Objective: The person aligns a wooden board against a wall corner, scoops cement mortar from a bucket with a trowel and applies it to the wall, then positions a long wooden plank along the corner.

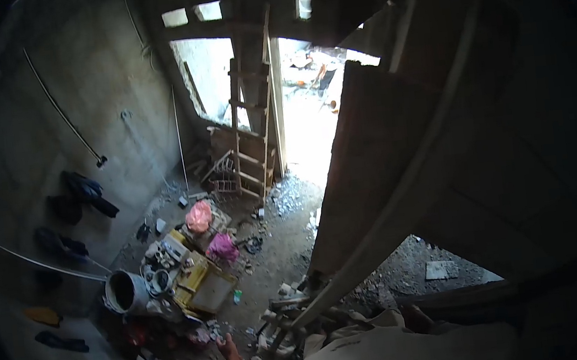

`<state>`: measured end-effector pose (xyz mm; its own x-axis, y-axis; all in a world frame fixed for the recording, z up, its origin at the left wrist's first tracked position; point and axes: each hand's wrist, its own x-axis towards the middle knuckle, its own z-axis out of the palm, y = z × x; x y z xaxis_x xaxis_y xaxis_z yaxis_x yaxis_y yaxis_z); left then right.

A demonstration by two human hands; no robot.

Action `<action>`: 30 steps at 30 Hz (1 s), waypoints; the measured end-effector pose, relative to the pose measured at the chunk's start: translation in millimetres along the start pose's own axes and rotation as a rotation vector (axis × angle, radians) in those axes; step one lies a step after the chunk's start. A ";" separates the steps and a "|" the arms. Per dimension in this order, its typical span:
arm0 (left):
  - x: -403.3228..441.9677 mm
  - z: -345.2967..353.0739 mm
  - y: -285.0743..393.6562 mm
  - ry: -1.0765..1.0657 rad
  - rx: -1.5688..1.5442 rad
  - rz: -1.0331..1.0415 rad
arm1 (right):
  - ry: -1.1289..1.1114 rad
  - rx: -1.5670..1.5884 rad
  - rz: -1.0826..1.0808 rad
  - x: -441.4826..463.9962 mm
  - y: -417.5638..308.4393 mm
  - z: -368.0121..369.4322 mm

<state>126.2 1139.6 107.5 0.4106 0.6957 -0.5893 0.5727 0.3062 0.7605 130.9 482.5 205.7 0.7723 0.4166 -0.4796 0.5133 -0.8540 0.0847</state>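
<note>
My left hand (227, 344) reaches out at the bottom centre, above the littered floor. Its small visible fingers look apart, and I make out nothing in them. Close to it lie rubble and scraps, with a yellow box-like object (193, 278) farther off. On the right, a dim brownish shape by my pale shirt (384, 356) seems to be my right arm (417, 319); its fingers are lost in shadow. A long pole or beam (369, 245) slants up to the right from beside my body.
A wooden ladder (249, 157) leans by the bright doorway (307, 118). A bucket (126, 292), a pink bag (199, 217) and a purple bag (222, 247) stand among clutter. Dark clothes (89, 194) hang on the left wall. A large dark panel (370, 157) rises at the right.
</note>
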 end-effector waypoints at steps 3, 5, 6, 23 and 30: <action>-3.9 42.7 49.8 -0.094 0.048 0.009 | -0.026 0.049 -0.024 21.6 -1.1 -4.5; -17.7 82.6 49.3 -0.152 0.045 0.085 | -0.037 0.054 -0.034 32.4 -3.2 -7.2; -27.7 99.6 47.2 -0.210 0.050 0.149 | -0.041 0.059 -0.036 35.2 -2.6 -6.6; -46.8 65.4 -64.6 -0.394 0.210 0.030 | -0.106 0.000 -0.115 28.9 18.5 6.3; -59.0 25.7 -45.4 -0.219 0.146 0.027 | -0.128 -0.037 -0.203 43.5 18.6 -3.1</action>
<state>94.2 1067.9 100.7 0.5621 0.5401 -0.6264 0.6489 0.1815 0.7389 175.2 485.7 189.1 0.5995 0.5331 -0.5970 0.6682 -0.7439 0.0067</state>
